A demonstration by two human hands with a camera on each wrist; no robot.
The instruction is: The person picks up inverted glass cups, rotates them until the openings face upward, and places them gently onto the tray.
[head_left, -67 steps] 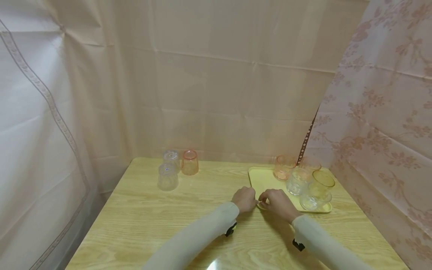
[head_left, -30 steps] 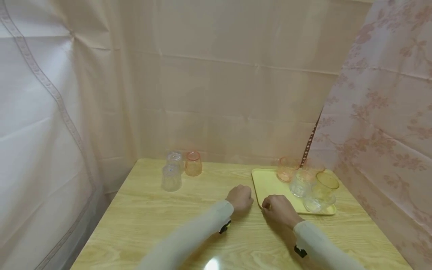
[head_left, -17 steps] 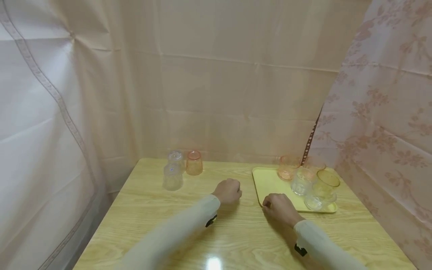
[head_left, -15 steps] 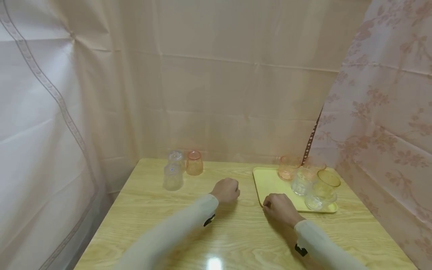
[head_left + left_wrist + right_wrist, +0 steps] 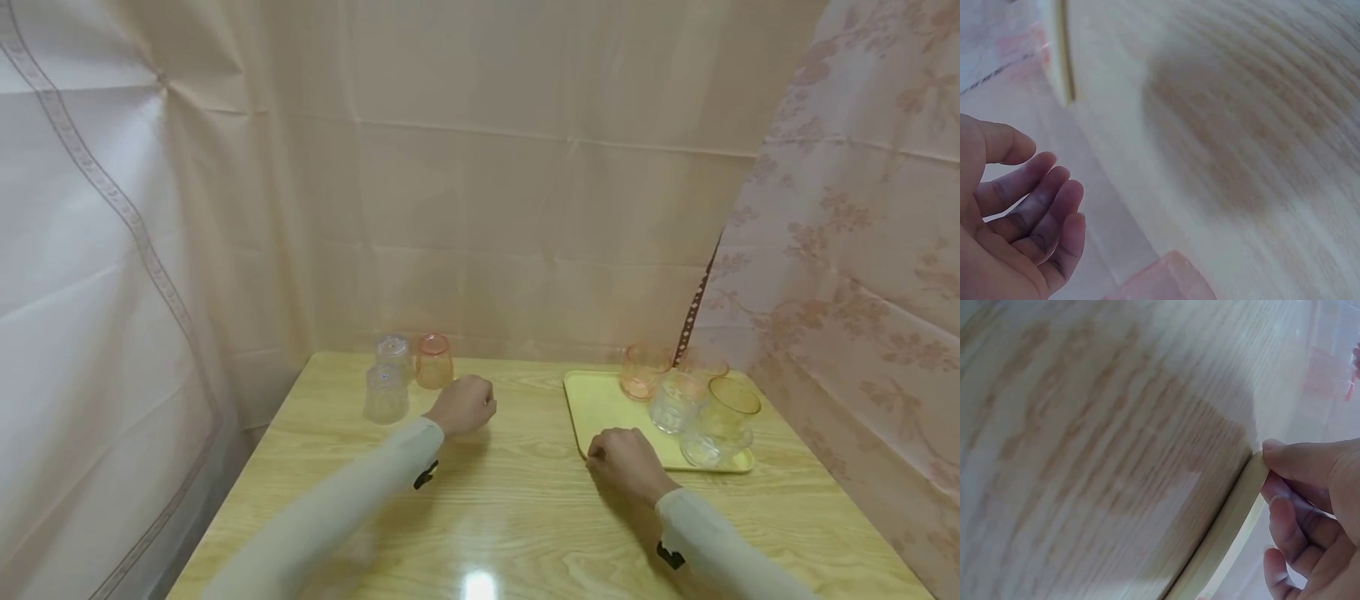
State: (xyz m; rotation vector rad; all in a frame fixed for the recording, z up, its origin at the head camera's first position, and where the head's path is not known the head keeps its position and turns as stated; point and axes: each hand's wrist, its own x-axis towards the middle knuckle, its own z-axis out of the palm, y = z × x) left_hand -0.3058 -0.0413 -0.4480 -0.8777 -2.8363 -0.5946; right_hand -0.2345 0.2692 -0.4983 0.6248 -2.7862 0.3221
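Note:
My left hand (image 5: pixel 463 405) is above the table, close to the upside-down pink tumbler (image 5: pixel 434 367). In the left wrist view its fingers (image 5: pixel 1063 206) are loosely curled around nothing, and part of the pink tumbler shows at the bottom. Two clear tumblers (image 5: pixel 386 400) stand upside down beside the pink one. My right hand (image 5: pixel 628 462) pinches the near-left corner of the yellow tray (image 5: pixel 600 408); the right wrist view shows the thumb on its rim (image 5: pixel 1235 519). On the tray are a yellow cup (image 5: pixel 727 408), clear cups (image 5: pixel 671 408) and pinkish-orange cups (image 5: pixel 640 375), partly overlapping.
The wood-grain table (image 5: pixel 510 508) ends at the back against a beige curtain (image 5: pixel 480 208). A flowered curtain (image 5: pixel 847 292) hangs along the right side, and a pale curtain (image 5: pixel 82 333) along the left.
My left hand has left the tray's near-left corner and moved left toward the upside-down tumblers. My right hand stays at that corner. The tray and cups look unmoved on the table.

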